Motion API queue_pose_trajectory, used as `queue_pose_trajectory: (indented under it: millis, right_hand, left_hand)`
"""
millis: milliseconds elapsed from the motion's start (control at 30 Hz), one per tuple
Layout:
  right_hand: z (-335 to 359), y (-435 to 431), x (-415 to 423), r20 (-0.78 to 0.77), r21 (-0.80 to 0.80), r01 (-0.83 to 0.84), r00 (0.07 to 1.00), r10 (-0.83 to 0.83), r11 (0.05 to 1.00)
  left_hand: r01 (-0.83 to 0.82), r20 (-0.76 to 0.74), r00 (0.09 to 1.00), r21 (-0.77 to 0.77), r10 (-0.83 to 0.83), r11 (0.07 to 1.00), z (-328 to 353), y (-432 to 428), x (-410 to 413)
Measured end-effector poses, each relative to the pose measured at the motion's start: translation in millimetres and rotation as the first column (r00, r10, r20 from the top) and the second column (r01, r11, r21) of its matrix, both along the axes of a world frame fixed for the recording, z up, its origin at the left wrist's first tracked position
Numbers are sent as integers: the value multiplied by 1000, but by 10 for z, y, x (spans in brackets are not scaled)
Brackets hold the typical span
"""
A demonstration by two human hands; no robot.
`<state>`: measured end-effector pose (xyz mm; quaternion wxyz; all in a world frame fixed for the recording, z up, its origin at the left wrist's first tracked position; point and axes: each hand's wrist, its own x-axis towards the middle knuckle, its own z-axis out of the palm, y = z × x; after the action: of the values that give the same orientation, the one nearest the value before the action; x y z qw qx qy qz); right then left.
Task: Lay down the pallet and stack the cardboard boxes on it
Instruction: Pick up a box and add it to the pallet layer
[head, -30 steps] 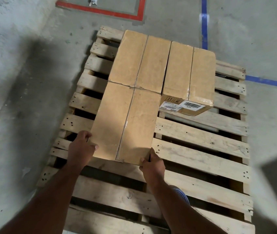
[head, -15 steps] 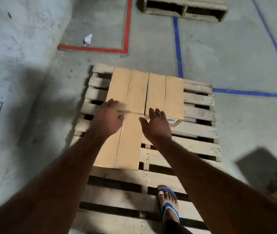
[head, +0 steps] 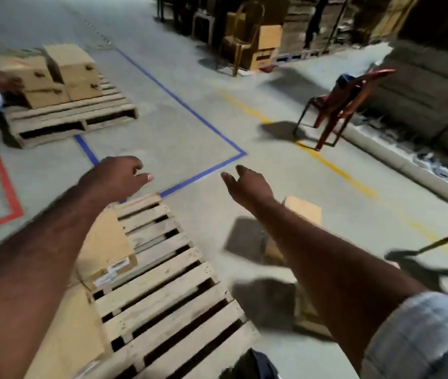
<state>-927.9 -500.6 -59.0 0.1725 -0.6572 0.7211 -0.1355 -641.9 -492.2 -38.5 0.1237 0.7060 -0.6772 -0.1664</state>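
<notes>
At far left, cut off by the frame edge, another person crouched beside a far pallet (head: 72, 119) carrying its own cartons (head: 61, 75); little of that person showed. Nearer, the left hand (head: 116, 176) hung in the air above the floor, fingers loosely curled, released and gripping nothing. Beneath its forearm lay the pallet (head: 168, 291), flat on the concrete, with the boxes (head: 105, 247) sitting along its left side. A second ago both hands clasped the near end of the nearest box there, and half a second ago they had lifted clear. Now the view had swung up and to the right, away from the stack. That suggested the box was set down and the person was turning to fetch another. The forearm covered most of the stack, so the boxes could not be counted here; only one labelled end and part of a nearer top showed. Right of the pallet, below a corner of blue tape (head: 206, 173), the right hand (head: 247, 184) reached forward, fingers slack, released and empty. Behind that forearm a floor box (head: 303, 210) lay apart from the pallet, mostly hidden. A tan shape lower down might have been another, but motion blur made it hard to tell. Farther right stood a red chair (head: 346, 99).
</notes>
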Motion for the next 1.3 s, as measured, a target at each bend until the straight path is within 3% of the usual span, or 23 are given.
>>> queue_pose_trajectory:
  millis: [200, 400, 567, 733, 900, 1067, 1167, 1300]
  right_hand:
    - [68, 332, -2320, 78, 38, 353, 932, -355, 935]
    - [-769, 752, -4454, 132, 239, 638, 726, -675, 732]
    - [-1877, 1261, -5454, 140, 540, 751, 365, -920, 380]
    - [-2964, 1365, -5566, 263, 817, 548, -80, -962, 178]
    - [-3731, 1262, -5523, 190, 889, 458, -423, -886, -28]
    - [-3974, 1217, -5541, 174, 928, 371, -404, -898, 13]
    - [-4019, 1206, -5564, 181, 926, 377, -479, -859, -15]
    - [-3823, 1217, -5662, 226, 892, 448, -562, -796, -63]
  left_hand:
    - [300, -29, 953, -10, -301, 954, 208, -311, -2339]
    - [480, -58, 876, 197, -478, 855, -557, -530, -4604]
    - [605, -102, 778, 390, -620, 694, -1495, -688, -6393]
    - [610, -97, 732, 532, -674, 587, -2607, -770, -7535]
    - [535, -31, 772, 571, -635, 623, -3560, -799, -7907]
    - [497, -130, 831, 607, -540, 620, -4166, -946, -7931]
    - [497, -208, 846, 642, -491, 584, -4262, -955, -8004]
    - [468, -223, 874, 626, -432, 623, -4000, -999, -8086]
